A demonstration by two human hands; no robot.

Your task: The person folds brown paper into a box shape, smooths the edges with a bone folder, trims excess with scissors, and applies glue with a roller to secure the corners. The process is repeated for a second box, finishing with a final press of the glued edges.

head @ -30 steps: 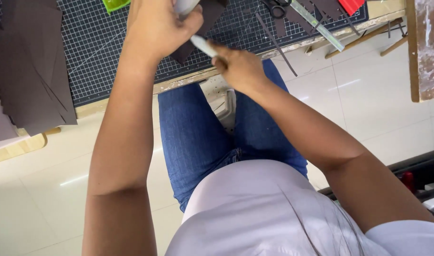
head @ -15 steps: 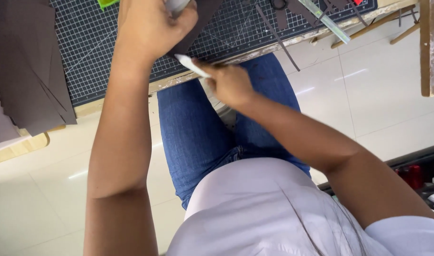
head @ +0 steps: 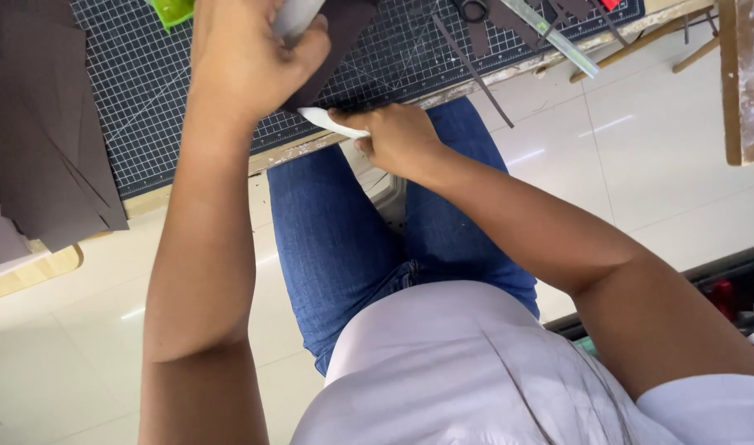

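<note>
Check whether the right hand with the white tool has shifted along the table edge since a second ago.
Yes. The right hand and its white tool slid leftward along the table edge, away from the clear ruler.

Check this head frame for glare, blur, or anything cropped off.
Head view: sharp overall, evenly lit. Soft window glare streaks the pale floor tiles. The left hand is cropped at the top edge, so the grey cylinder it grips shows only partly. The right hand and white tool are clear.
</note>
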